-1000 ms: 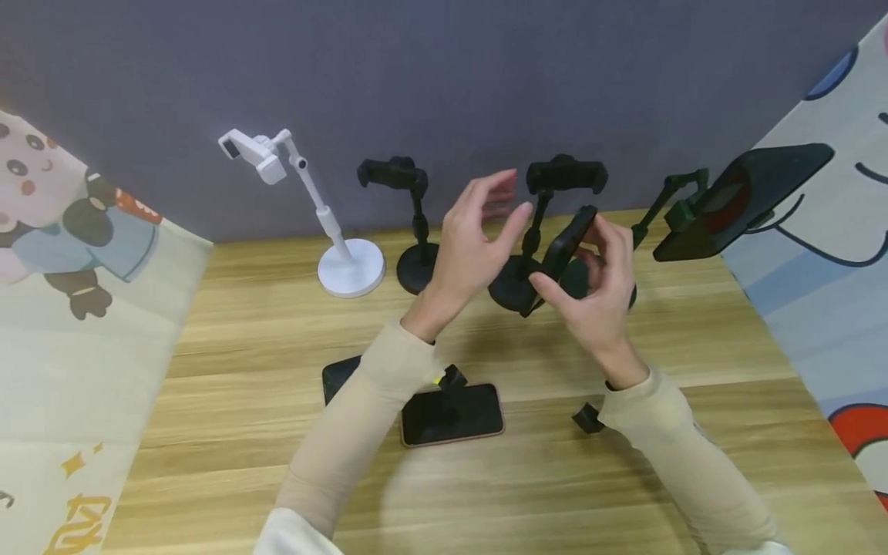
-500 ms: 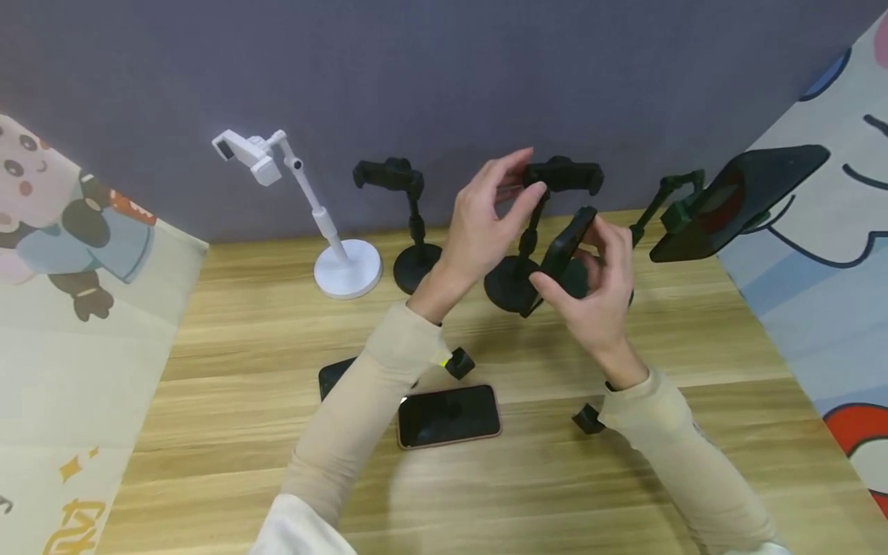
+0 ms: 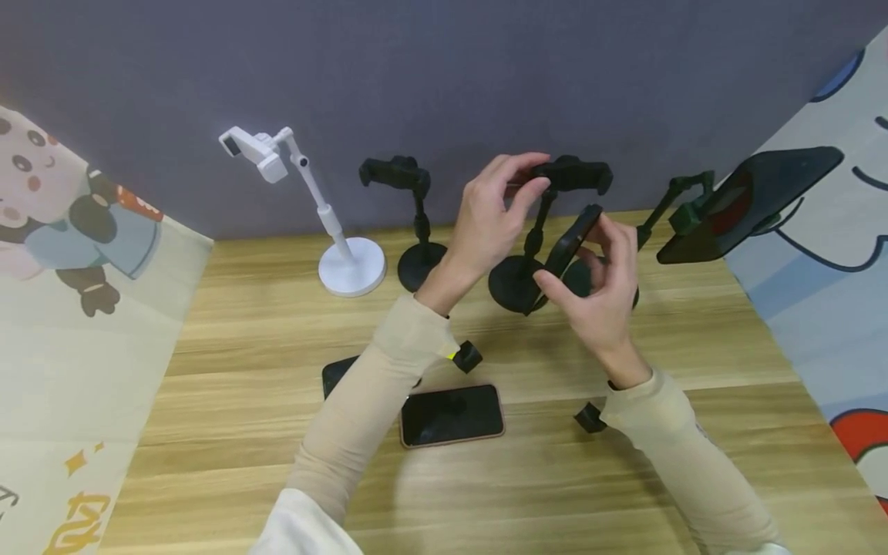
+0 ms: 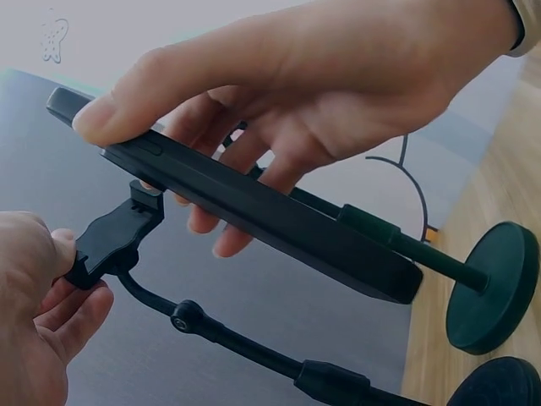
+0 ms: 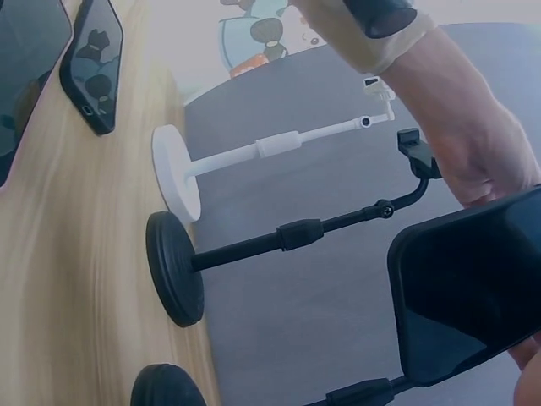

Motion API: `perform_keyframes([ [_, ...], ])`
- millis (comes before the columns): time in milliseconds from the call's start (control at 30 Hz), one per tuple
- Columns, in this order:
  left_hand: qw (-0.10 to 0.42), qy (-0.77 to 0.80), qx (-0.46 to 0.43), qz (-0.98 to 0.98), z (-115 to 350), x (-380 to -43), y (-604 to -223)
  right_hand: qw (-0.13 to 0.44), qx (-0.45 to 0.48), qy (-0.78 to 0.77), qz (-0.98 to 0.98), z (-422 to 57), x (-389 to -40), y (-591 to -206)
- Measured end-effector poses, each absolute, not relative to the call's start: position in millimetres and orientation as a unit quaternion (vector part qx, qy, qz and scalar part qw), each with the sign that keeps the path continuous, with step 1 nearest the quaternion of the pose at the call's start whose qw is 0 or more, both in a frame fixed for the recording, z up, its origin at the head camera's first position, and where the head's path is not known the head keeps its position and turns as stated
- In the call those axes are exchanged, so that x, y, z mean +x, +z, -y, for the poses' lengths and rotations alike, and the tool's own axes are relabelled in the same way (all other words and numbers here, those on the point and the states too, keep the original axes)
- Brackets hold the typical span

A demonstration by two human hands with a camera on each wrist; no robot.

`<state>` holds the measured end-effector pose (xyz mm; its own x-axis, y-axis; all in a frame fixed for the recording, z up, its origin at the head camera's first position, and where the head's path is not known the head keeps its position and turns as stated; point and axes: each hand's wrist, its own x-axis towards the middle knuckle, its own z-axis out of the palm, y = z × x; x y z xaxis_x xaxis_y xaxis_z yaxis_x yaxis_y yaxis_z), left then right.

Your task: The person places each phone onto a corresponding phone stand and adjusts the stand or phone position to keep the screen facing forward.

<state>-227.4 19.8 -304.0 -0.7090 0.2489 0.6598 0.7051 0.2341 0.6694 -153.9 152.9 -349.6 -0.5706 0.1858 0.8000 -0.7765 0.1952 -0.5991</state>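
Observation:
In the head view my left hand [image 3: 486, 220] pinches the left end of a black phone stand's clamp [image 3: 579, 176]. The left wrist view shows its thumb and fingers at that clamp's edge. My right hand [image 3: 605, 289] holds a black smartphone [image 3: 571, 240] by its edges, tilted, in front of the same stand. Phone and clamp appear close together in the left wrist view; whether they touch I cannot tell. The stand's round base [image 3: 512, 285] rests on the table, partly hidden behind the phone. In the right wrist view the phone's dark screen [image 5: 465, 288] covers part of the left hand.
A white phone stand [image 3: 351, 267] and another black one [image 3: 419, 264] stand to the left. A dark green stand at right carries a large phone [image 3: 749, 204]. Two phones lie in front: one pink-rimmed [image 3: 453, 416], the other [image 3: 337, 375] partly under my left arm. A grey panel [image 3: 444, 92] rises behind.
My left hand has moved up and right from open air to the black stand's clamp and now pinches its end. The right hand and its phone have stayed nearly in place.

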Motion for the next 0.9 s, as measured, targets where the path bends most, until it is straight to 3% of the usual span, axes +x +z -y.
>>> perform_keyframes([
  [500,0.226,-0.513,-0.317,0.765,-19.9,-229.6,-305.0,0.349,0.247,0.641,0.638,-165.7,-162.1,-341.7],
  [900,0.222,-0.504,-0.318,0.772,-20.2,-229.2,-305.8,0.385,0.28,0.652,0.591,-173.0,-169.6,-326.3],
])
